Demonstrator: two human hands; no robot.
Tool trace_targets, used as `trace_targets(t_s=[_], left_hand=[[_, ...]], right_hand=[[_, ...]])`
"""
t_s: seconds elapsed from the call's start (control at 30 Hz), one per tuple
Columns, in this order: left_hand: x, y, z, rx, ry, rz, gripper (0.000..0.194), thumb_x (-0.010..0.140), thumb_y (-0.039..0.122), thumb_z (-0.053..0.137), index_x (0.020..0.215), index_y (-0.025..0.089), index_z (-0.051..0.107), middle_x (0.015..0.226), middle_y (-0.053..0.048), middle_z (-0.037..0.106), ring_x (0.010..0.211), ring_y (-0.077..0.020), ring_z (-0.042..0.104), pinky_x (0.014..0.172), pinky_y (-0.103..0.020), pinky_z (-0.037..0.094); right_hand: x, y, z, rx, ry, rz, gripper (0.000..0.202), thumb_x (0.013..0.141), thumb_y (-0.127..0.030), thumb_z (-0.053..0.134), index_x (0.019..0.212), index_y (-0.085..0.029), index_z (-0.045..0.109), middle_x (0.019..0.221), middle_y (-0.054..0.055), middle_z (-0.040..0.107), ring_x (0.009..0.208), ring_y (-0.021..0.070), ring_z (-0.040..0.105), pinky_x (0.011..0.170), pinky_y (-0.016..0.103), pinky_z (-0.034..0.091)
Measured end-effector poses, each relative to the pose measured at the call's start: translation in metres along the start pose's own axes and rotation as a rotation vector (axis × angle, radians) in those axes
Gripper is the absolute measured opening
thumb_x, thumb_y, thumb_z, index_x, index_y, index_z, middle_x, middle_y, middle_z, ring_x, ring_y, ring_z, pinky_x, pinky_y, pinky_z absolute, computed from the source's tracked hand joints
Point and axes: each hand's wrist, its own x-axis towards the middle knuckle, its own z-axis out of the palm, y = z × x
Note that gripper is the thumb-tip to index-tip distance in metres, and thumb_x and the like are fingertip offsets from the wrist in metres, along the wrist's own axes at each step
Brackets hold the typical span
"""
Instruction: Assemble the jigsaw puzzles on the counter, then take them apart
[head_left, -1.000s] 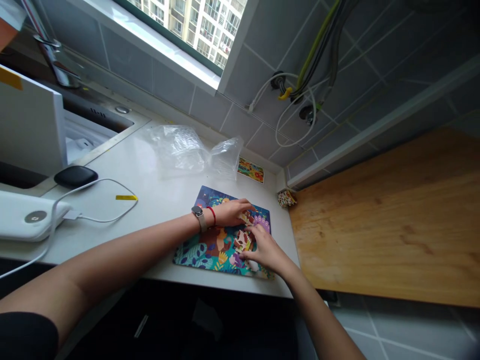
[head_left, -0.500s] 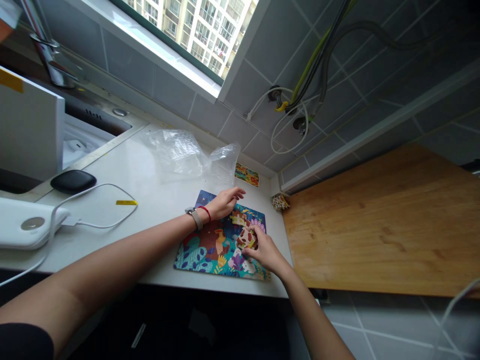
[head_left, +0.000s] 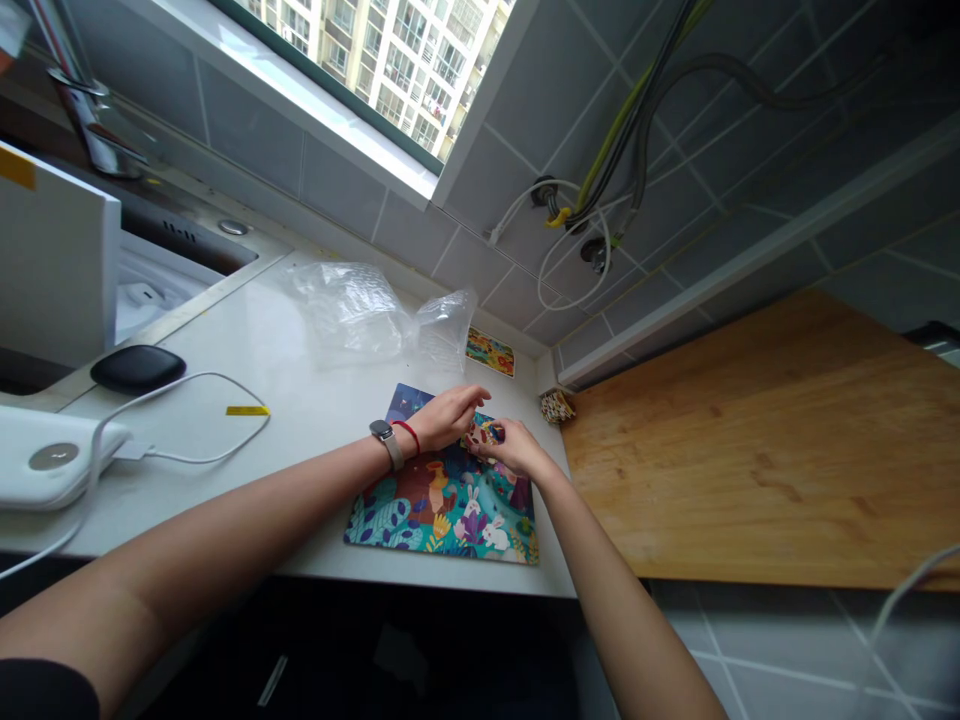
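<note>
A colourful illustrated board [head_left: 450, 515] with rabbits and plants lies flat on the white counter. My left hand [head_left: 450, 415], with a watch and red band at the wrist, rests over its upper part, fingers bent; what they hold, if anything, is hidden. Beside it my right hand [head_left: 517, 448] grips a small patterned piece [head_left: 484, 436] between thumb and fingers, over the board's upper right part and close to the left fingertips.
Crumpled clear plastic [head_left: 352, 310] and a small picture card [head_left: 490, 352] lie behind the board. Patterned pieces [head_left: 557, 407] are stacked by the wooden board [head_left: 750, 450]. A black oval object [head_left: 138, 369], white cable and white device [head_left: 52, 457] are at left.
My right hand has moved up and left with the patterned piece, toward my left hand, uncovering the rabbits. My left hand has stayed nearly in place, its fingers more bent.
</note>
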Motion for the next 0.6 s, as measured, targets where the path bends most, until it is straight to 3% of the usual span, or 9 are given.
trace_targets(t_s=[0.1, 0.27, 0.4, 0.47, 0.6], left_hand=[[-0.001, -0.002, 0.003, 0.018, -0.018, -0.027, 0.037, 0.101, 0.022, 0.036, 0.127, 0.018, 0.061, 0.115, -0.011, 0.072, 0.110, -0.0228, 0.067, 0.102, -0.039, 0.052], [-0.003, 0.000, 0.002, -0.020, -0.065, -0.048, 0.039, 0.103, 0.029, 0.035, 0.132, 0.017, 0.058, 0.119, -0.012, 0.072, 0.114, -0.0240, 0.066, 0.104, -0.041, 0.051], [-0.001, 0.007, -0.002, -0.170, -0.045, -0.149, 0.043, 0.105, 0.039, 0.032, 0.133, 0.017, 0.057, 0.119, -0.012, 0.072, 0.114, -0.0246, 0.067, 0.105, -0.041, 0.051], [0.001, 0.010, -0.001, -0.283, -0.017, -0.224, 0.047, 0.106, 0.045, 0.028, 0.132, 0.017, 0.056, 0.117, -0.012, 0.074, 0.114, -0.0247, 0.067, 0.106, -0.042, 0.050], [-0.002, 0.016, 0.015, -0.511, -0.014, -0.326, 0.054, 0.108, 0.051, 0.022, 0.134, 0.018, 0.055, 0.121, -0.013, 0.072, 0.116, -0.0248, 0.067, 0.105, -0.043, 0.051]], right_hand=[[0.007, -0.005, 0.001, 0.097, -0.114, 0.158, 0.045, 0.053, -0.036, 0.098, 0.086, -0.022, 0.071, 0.077, 0.000, 0.073, 0.077, 0.0238, 0.070, 0.071, 0.032, 0.052], [0.008, -0.016, 0.003, 0.166, -0.186, 0.197, 0.033, 0.057, -0.028, 0.093, 0.068, -0.019, 0.063, 0.064, -0.001, 0.069, 0.062, 0.0185, 0.065, 0.057, 0.027, 0.048], [-0.011, -0.015, 0.010, 0.155, 0.013, 0.074, 0.040, 0.053, -0.031, 0.093, 0.078, -0.021, 0.063, 0.079, -0.001, 0.072, 0.079, 0.0212, 0.066, 0.069, 0.028, 0.050], [-0.024, -0.010, 0.020, 0.223, 0.142, -0.007, 0.037, 0.061, -0.034, 0.088, 0.085, -0.021, 0.063, 0.084, 0.000, 0.072, 0.081, 0.0214, 0.066, 0.073, 0.030, 0.051], [-0.044, -0.007, 0.047, 0.450, 0.229, -0.102, 0.031, 0.073, -0.034, 0.077, 0.097, -0.021, 0.063, 0.096, 0.004, 0.075, 0.089, 0.0228, 0.070, 0.083, 0.035, 0.054]])
